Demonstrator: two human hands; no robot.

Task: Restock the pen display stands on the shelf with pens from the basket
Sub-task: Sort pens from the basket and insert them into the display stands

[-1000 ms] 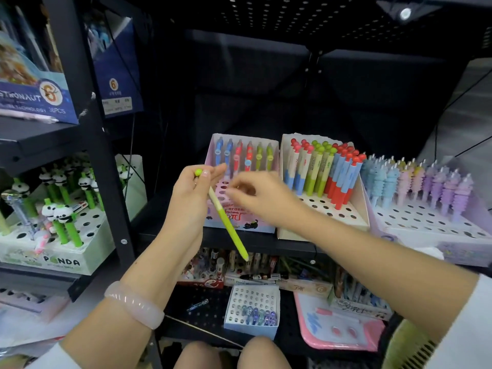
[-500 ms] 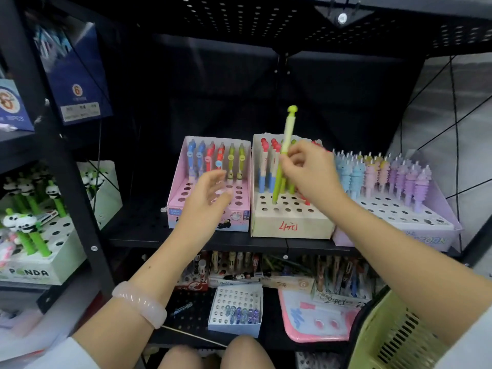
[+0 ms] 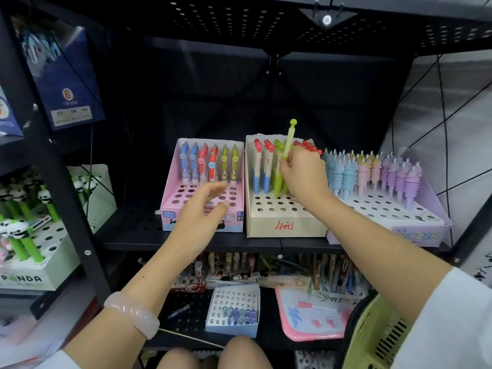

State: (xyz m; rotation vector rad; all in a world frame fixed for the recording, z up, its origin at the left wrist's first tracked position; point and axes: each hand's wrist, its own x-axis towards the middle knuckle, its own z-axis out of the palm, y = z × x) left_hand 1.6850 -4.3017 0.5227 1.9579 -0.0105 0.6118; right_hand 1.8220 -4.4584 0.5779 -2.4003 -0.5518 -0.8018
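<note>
My right hand (image 3: pixel 304 173) pinches a light green pen (image 3: pixel 289 139) upright, its tip down among the green pens of the cream display stand (image 3: pixel 286 222) in the shelf's middle. That stand holds blue, green and red pens in its back rows, with bare holes in front. My left hand (image 3: pixel 205 209) hovers with relaxed fingers over the pink display stand (image 3: pixel 170 198) to the left, holding nothing. The pink stand has one back row of pens. A yellow-green basket (image 3: pixel 372 334) shows at the bottom right; its contents are hidden.
A lilac unicorn pen stand (image 3: pixel 415 233) stands right of the cream one. A panda pen stand (image 3: pixel 32 272) sits on the left shelf behind a black upright post (image 3: pixel 66 187). The lower shelf holds a small white stand (image 3: pixel 234 310), a pink tray (image 3: pixel 314 318) and more pen boxes.
The green pen passed from my left hand to my right, was carried over the cream stand and has come down into the green row. My left hand is now empty over the pink stand.
</note>
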